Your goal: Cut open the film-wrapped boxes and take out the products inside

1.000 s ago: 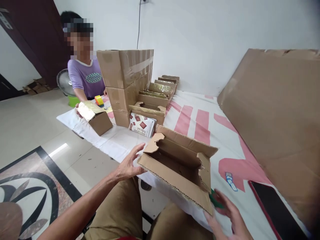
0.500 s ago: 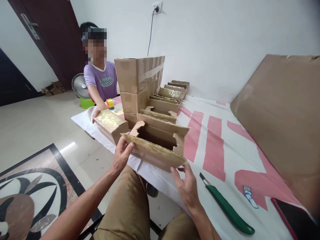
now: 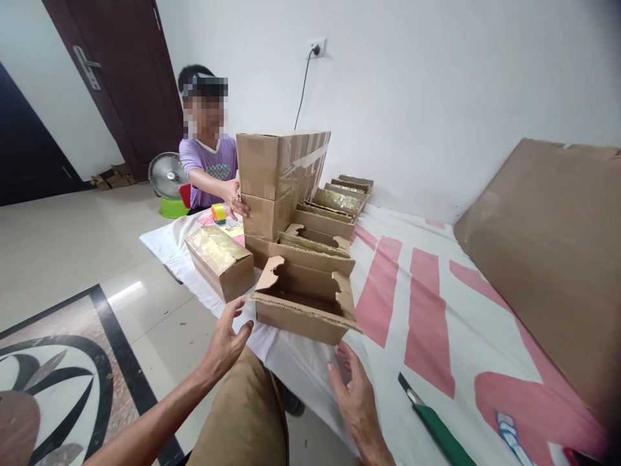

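An opened cardboard box [image 3: 295,317] sits at the near edge of the cloth-covered table, its top flaps raised and its inside in view. My left hand [image 3: 227,343] is just off the box's near left corner, thumb and fingers apart, with nothing in it. Below the near right corner, my right hand [image 3: 353,388] is also open and empty, its fingers close to the box. To the left lies a closed cardboard box [image 3: 218,259] with shiny tape along its top.
Stacked taped boxes [image 3: 262,168] stand behind, beside a row of open boxes [image 3: 339,200]. A green-handled utility knife [image 3: 436,427] lies at right, near a large cardboard sheet [image 3: 543,259]. Across the table, a person's hand [image 3: 234,197] touches the stack. A yellow tape roll [image 3: 218,213] is nearby.
Both my hands have let go of the open box, which now rests on the table. The other person's hand has moved from the closed box to the stack.
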Available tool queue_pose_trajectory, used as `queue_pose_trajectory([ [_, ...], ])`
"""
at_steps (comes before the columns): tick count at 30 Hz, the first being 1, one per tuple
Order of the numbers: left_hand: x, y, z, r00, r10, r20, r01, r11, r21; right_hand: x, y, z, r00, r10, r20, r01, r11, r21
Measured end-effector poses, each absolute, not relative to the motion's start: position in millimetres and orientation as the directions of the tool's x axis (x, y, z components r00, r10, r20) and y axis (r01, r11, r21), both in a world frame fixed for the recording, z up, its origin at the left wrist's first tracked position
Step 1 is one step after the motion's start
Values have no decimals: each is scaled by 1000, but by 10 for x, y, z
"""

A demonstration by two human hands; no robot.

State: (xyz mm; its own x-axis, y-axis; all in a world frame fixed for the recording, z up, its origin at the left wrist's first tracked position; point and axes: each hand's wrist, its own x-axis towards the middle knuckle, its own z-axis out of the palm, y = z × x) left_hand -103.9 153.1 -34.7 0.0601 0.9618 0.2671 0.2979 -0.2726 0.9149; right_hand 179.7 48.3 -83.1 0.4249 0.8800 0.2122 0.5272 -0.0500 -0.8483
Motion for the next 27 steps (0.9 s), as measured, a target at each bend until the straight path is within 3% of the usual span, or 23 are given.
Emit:
queue_pose_trajectory([
  [7, -769, 1566, -556, 47, 989, 142, 167, -148, 975, 1793, 508, -887, 380, 877, 294, 580, 22, -814],
  [17, -695, 1402, -826, 0, 984, 180, 178, -177, 968, 1725, 551, -1013, 163, 889, 427, 824, 116, -555],
  [27, -608, 1536, -781, 125, 977, 170, 207, -193, 959, 1626, 478, -735, 26, 958, 285, 895, 105, -434],
])
